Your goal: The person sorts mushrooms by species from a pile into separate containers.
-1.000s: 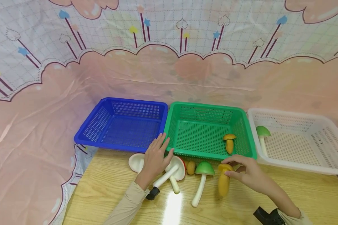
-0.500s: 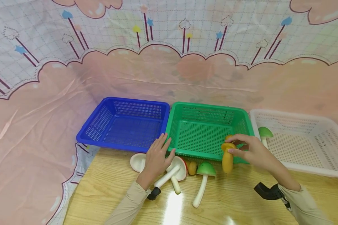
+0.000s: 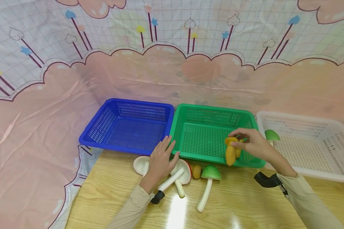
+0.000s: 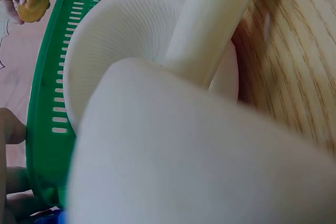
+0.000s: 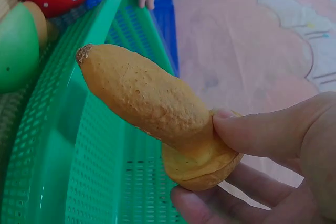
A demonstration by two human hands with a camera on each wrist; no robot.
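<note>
Pinched by its cap between thumb and fingers, the yellow mushroom (image 3: 230, 152) hangs stem-down from the right hand (image 3: 253, 144), over the front right corner of the green basket (image 3: 206, 109). From the right wrist view the thumb (image 5: 262, 132) presses the cap's top and the fingers curl beneath it, stem pointing away toward the basket's rim. Whether another yellow piece lies behind it in the basket cannot be told.

Fingers of the left hand (image 3: 160, 160) lie straight and spread on the table (image 3: 109, 197), tips touching the green basket's front wall, holding nothing; the palm rests over a white mushroom (image 3: 140, 165) and a red-capped one (image 3: 179, 173). Just right of these lie a small brown mushroom (image 3: 197, 171) and a green-capped mushroom (image 3: 207, 183) along the basket's front. A blue basket (image 3: 126, 105) touches the green one's left side; a white basket (image 3: 304, 119) on the right holds another green mushroom (image 3: 271, 135). No writing is readable anywhere.
</note>
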